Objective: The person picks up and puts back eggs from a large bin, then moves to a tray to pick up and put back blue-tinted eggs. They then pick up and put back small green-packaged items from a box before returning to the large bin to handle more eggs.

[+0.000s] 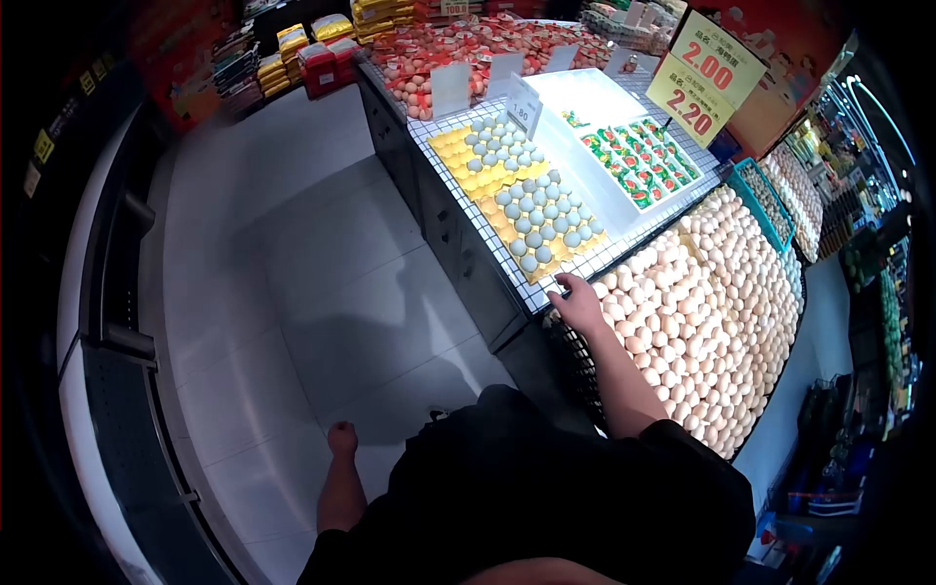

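Right hand: the right hand (577, 297) is at the worktop's (535, 295) near corner, fingers loosely parted, apparently gripping nothing; contact is unclear.
Left hand: the left hand (342, 441) hangs over the floor (380, 322), fingers curled in; I cannot tell whether it holds anything.
Bluish eggs: the bluish eggs (551, 210) sit just beyond the right hand, along the worktop's left edge, in a front tray (486, 208) and a rear tray (448, 146), whose cups probably stop them rolling.
Pale eggs: the pale eggs (682, 322) lie heaped past the worktop's right edge, presumably loose for easy picking.
White box: the white box (570, 151), towards the right edge, holds green-and-red packets (648, 166), its walls likely keeping them together.
Price card: the price card (524, 104) stands upright by the rear tray, likely for reading.
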A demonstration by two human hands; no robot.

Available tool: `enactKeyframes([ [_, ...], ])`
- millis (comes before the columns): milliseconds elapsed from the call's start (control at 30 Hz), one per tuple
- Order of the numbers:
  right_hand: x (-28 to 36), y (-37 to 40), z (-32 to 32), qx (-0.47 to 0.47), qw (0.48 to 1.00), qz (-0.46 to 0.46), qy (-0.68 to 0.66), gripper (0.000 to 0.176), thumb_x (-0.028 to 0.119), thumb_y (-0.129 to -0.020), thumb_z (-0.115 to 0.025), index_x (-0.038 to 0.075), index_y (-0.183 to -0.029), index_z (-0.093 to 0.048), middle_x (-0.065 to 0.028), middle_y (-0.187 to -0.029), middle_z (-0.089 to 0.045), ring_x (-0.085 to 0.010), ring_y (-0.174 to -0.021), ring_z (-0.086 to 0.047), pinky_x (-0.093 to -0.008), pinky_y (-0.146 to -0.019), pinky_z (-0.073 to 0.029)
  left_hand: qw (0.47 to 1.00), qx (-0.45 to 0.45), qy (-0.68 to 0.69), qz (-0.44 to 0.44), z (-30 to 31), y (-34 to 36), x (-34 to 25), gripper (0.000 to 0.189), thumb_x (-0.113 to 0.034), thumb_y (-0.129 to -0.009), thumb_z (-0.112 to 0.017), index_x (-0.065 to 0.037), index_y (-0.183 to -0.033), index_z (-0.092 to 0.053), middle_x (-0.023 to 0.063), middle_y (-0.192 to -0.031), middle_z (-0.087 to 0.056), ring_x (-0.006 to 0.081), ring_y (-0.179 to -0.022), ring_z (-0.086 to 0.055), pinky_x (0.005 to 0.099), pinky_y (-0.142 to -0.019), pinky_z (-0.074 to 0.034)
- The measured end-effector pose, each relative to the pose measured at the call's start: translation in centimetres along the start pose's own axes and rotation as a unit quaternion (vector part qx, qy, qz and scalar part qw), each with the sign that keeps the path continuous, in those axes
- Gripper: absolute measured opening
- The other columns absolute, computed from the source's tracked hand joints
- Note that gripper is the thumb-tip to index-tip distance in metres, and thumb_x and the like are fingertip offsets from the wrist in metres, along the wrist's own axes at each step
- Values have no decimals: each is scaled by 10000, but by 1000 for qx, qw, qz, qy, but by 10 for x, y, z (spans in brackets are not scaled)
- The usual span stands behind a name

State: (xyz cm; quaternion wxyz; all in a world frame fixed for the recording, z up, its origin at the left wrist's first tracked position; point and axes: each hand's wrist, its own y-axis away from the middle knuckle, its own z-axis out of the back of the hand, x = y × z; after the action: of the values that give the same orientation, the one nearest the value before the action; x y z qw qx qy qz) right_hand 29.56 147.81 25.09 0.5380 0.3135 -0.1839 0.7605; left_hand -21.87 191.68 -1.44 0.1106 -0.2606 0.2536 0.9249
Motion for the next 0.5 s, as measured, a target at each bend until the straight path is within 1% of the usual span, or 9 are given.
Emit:
enactKeyframes([
  [100,-5,3,-11,-15,999,-44,-26,546,299,-946,-842,14,-1397,-726,-205,-1328,-784,-342,-1276,-744,-435,-1090,-588,999,5,-16,-29,5,-49,-19,406,-255,-989,-749,44,-1260,-790,245,-1203,-811,397,-1135,-772,477,-1015,-596],
  [133,-4,2,-11,-21,997,-66,-41,547,305,-943,-850,16,-1392,-728,-185,-1320,-791,-316,-1241,-754,-425,-1066,-597,999,0,-4,-44,1,-64,-26,403,-257,-978,-754,38,-1249,-796,243,-1194,-813,395,-1123,-777,477,-1007,-600],
  [167,-3,-2,-11,-26,996,-74,-44,547,305,-943,-850,16,-1392,-728,-185,-1320,-791,-316,-1241,-754,-425,-1066,-597,999,4,-11,-50,-4,-74,-30,403,-257,-978,-754,38,-1249,-796,243,-1194,-813,395,-1123,-777,477,-1007,-600],
  [233,-6,-14,-13,-39,996,-77,-39,540,303,-942,-851,24,-1388,-730,-166,-1304,-797,-298,-1188,-761,-422,-1037,-606,997,36,-24,-69,-19,-78,-41,395,-283,-965,-756,20,-1212,-814,236,-1172,-820,383,-1109,-787,478,-1004,-602],
  [300,-10,-35,-23,-41,997,-65,-30,553,311,-934,-847,45,-1403,-725,-165,-1298,-787,-311,-1161,-756,-431,-1020,-608,995,59,-56,-52,-31,-65,-56,389,-317,-967,-751,-12,-1196,-829,229,-1159,-826,380,-1134,-789,477,-1019,-599],
  [367,-8,-59,-41,-58,997,-51,-4,553,298,-921,-843,49,-1400,-721,-182,-1319,-763,-354,-1193,-744,-443,-1052,-595,989,104,-92,-57,-50,-69,-54,400,-342,-969,-741,-26,-1195,-833,230,-1152,-830,386,-1160,-787,475,-1028,-599],
  [400,-6,-72,-49,-60,997,-33,21,555,286,-909,-837,51,-1397,-713,-198,-1348,-733,-393,-1234,-717,-469,-1080,-577,984,128,-94,-75,-54,-67,-50,408,-357,-967,-744,-33,-1198,-835,227,-1148,-831,392,-1146,-790,474,-1025,-601],
  [433,-1,-82,-55,-67,997,-7,44,564,290,-893,-845,63,-1392,-710,-205,-1327,-722,-405,-1247,-697,-483,-1074,-573,980,150,-95,-93,-54,-71,-52,416,-372,-965,-746,-40,-1201,-837,223,-1143,-833,398,-1132,-793,473,-1021,-603],
  [500,0,-105,-77,-67,995,-12,74,578,287,-897,-862,72,-1410,-703,-188,-1299,-723,-404,-1245,-684,-483,-1085,-565,972,167,-122,-110,-45,-81,-60,417,-372,-967,-749,-36,-1198,-836,224,-1139,-833,395,-1121,-795,470,-1014,-603],
])
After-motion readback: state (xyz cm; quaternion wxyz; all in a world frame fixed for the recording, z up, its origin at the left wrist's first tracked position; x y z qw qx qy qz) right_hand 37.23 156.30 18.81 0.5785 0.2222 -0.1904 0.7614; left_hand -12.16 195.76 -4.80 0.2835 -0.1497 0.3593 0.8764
